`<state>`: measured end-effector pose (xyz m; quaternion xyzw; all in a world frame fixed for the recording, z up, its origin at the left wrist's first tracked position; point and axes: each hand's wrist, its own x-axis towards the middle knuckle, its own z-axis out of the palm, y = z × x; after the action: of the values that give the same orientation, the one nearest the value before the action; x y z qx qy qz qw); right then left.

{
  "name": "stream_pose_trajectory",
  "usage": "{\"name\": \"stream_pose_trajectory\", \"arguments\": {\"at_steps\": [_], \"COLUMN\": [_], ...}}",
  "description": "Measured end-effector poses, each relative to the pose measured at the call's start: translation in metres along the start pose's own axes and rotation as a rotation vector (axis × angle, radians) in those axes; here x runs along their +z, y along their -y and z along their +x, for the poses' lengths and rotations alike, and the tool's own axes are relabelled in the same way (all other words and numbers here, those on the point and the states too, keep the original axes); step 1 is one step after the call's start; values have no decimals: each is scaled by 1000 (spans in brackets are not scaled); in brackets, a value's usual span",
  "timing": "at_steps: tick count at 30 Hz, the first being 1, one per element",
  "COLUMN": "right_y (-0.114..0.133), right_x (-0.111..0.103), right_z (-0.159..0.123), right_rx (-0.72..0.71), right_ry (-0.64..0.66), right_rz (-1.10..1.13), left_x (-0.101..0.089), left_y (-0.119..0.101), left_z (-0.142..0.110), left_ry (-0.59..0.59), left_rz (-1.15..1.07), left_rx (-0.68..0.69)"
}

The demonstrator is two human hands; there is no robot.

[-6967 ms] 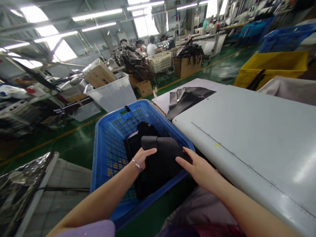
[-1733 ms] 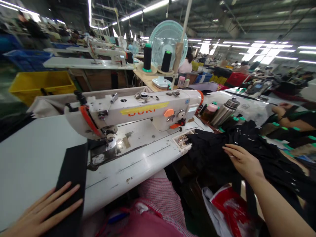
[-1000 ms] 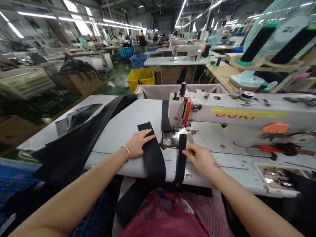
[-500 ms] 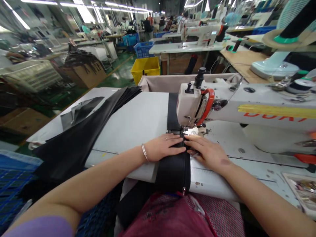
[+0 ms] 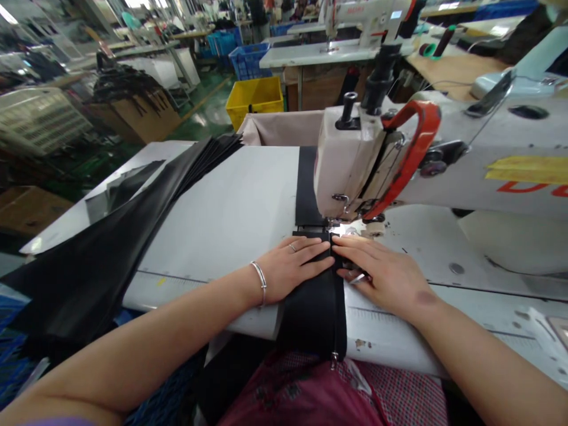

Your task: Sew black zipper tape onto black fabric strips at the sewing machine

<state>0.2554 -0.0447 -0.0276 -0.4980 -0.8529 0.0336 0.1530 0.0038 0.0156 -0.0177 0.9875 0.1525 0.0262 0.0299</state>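
Observation:
A black fabric panel (image 5: 306, 319) with a zipper (image 5: 335, 337) along its right side lies under the sewing machine head (image 5: 346, 165), its near end hanging over the table edge. My left hand (image 5: 290, 266) rests flat on the panel, fingers stretched toward the zipper. My right hand (image 5: 381, 269) has its forefingers laid along the panel's right edge near the presser foot (image 5: 329, 225). Its lower fingers curl round a small metal tool (image 5: 358, 278), seemingly thread snips, mostly hidden by the hand. Beyond the needle area lies another black piece (image 5: 308, 186), a narrow gap from the panel.
A fanned stack of black sheets (image 5: 119, 231) lies on the left of the white table (image 5: 222, 201). A fabric-lined bin (image 5: 279, 127) and a yellow crate (image 5: 255, 97) stand behind it. A blue crate (image 5: 13, 337) is at lower left.
The view has come closer and tilted down, so the machine looks larger. Both hands stay on the black panel in nearly the same place; any feed of the panel is too slight to tell.

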Motion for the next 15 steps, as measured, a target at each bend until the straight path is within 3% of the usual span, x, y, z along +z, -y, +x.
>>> {"name": "stream_pose_trajectory", "arguments": {"at_steps": [15], "right_y": [2], "right_x": [-2], "right_z": [3], "right_rx": [36], "right_ry": [-18], "right_rz": [-6], "left_x": [-1], "left_y": [5], "left_z": [6], "left_ry": [3], "left_rz": [-21], "left_rx": [-17]}}
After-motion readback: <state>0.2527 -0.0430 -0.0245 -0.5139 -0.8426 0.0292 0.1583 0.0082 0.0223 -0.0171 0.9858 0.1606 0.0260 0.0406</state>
